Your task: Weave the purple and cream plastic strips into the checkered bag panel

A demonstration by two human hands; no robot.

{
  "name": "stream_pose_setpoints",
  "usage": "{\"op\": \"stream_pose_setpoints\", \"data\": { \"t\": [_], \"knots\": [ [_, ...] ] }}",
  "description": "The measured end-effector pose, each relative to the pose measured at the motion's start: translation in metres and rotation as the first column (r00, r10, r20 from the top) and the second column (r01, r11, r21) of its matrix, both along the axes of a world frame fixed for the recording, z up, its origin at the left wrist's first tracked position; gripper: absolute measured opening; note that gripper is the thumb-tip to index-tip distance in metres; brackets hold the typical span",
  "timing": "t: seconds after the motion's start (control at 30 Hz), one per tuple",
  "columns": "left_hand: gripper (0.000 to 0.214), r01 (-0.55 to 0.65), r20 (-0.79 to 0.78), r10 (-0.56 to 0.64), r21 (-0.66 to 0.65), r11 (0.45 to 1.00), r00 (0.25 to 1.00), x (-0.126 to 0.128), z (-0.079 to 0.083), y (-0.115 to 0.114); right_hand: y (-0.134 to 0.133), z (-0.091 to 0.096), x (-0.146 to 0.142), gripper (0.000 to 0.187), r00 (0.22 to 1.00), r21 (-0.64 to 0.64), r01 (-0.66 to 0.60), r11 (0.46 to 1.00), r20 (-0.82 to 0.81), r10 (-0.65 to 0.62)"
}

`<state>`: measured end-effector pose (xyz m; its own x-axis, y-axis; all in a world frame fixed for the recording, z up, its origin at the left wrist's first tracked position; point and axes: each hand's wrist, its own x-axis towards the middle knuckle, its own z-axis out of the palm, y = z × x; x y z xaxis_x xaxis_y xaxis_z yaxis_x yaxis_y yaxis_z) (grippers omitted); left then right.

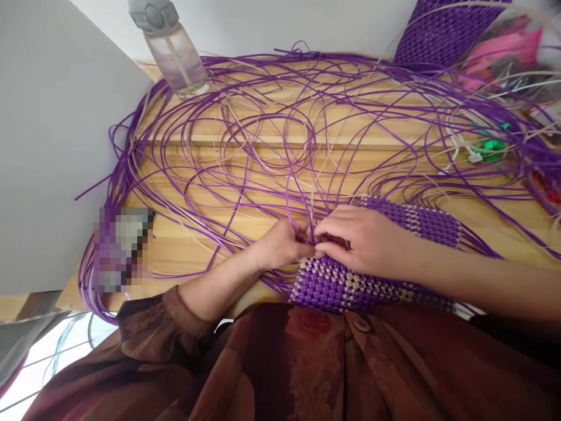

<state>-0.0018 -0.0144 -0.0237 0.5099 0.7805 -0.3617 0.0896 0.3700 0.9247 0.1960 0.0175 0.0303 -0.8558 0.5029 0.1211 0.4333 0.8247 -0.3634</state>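
A purple and beige woven panel (322, 286) lies at the table's front edge, against my clothing, with long loose strands fanning out from its sides. At its upper left edge my left hand (287, 242) pinches purple strands (310, 216) between thumb and fingers. My right hand (362, 237) meets it there from the right, its fingertips closed on the same strands and its palm over the weave. More of the weaving (412, 219) shows beyond my right wrist. The exact crossing of strands between the fingertips is hidden.
Long purple and beige strands loop across the wooden table (175, 231). A clear bottle with grey lid (175, 55) stands at the back left. A pixelated flat object (125, 245) lies left. Green ties (491, 147), a pink bundle (504, 52) and a purple woven piece (442, 35) are at right.
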Motion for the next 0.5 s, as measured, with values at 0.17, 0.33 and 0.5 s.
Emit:
{"op": "stream_pose_setpoints", "data": {
  "t": [0.17, 0.33, 0.5],
  "knots": [
    [0.017, 0.024, -0.009, -0.023, 0.11, 0.994, 1.0, -0.001, -0.004, 0.001, -0.022, -0.021, -0.014, 0.009, 0.964, -0.145, 0.212, 0.966, -0.132, -0.232],
    [0.029, -0.05, 0.155, 0.059, -0.065, 0.997, 0.986, 0.004, -0.002, -0.003, -0.014, -0.015, -0.007, 0.014, 0.833, -0.278, 0.479, 0.833, -0.155, -0.531],
    [0.032, -0.079, 0.226, 0.082, -0.022, 0.997, 0.971, 0.006, -0.004, -0.004, -0.009, -0.019, 0.002, 0.022, 0.798, -0.278, 0.571, 0.773, -0.037, -0.602]
  ]
}}
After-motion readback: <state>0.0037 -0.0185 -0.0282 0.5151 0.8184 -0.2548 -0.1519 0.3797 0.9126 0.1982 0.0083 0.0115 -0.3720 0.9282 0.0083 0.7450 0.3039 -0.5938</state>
